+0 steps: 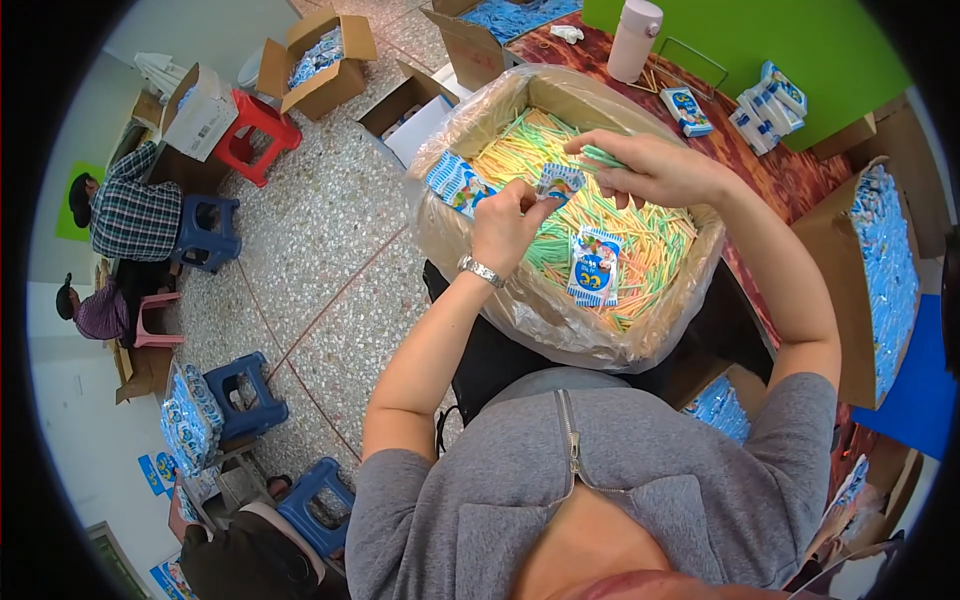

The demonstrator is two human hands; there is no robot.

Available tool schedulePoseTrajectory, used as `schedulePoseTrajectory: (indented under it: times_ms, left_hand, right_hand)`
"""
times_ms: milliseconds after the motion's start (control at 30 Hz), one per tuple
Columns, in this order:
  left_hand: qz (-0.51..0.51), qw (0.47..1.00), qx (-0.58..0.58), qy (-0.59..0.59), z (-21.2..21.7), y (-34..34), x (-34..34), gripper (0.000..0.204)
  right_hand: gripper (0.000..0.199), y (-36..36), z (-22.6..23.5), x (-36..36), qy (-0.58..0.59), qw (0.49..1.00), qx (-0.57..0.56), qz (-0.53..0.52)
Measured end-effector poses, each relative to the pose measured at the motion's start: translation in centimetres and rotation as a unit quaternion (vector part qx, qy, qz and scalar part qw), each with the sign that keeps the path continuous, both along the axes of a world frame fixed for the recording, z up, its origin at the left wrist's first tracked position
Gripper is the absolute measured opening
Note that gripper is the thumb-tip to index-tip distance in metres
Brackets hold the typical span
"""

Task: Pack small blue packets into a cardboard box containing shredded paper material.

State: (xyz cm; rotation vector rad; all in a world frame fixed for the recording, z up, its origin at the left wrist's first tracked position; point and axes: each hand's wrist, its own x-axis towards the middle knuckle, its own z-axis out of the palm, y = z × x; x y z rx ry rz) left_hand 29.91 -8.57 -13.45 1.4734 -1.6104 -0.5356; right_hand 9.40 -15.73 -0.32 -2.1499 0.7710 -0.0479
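A carton lined with a clear plastic bag (640,345) stands in front of me, full of thin pastel sticks (655,240) in yellow, green and pink. Above it, my left hand (503,228) pinches a small blue-and-white packet (560,183) between thumb and fingers. My right hand (655,172), just to the right of that packet, is closed round a small bundle of green sticks (602,157). One blue-and-white packet (596,266) lies on the sticks below my hands. More such packets (455,183) rest at the carton's left side, partly behind my left hand.
On the red-patterned table stand a pink bottle (634,42) and stacked small boxes (768,108). Cartons of blue packets (885,270) flank me on the right. Across the speckled floor are a red stool (255,135), blue stools (240,392) and seated people (140,215).
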Motion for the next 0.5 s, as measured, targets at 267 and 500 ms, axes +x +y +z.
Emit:
schedulePoseTrajectory:
  times_ms: [267,500]
  left_hand:
    - [0.013,0.998,-0.023,-0.057,0.0,0.1,0.3,0.028]
    - [0.010,0.994,-0.088,-0.061,-0.3,0.3,0.4,0.026]
  right_hand:
    - [0.046,-0.7,0.3,2.2,0.105,0.992,-0.061,0.042]
    - [0.053,-1.1,0.7,3.4,0.204,0.976,-0.021,0.075]
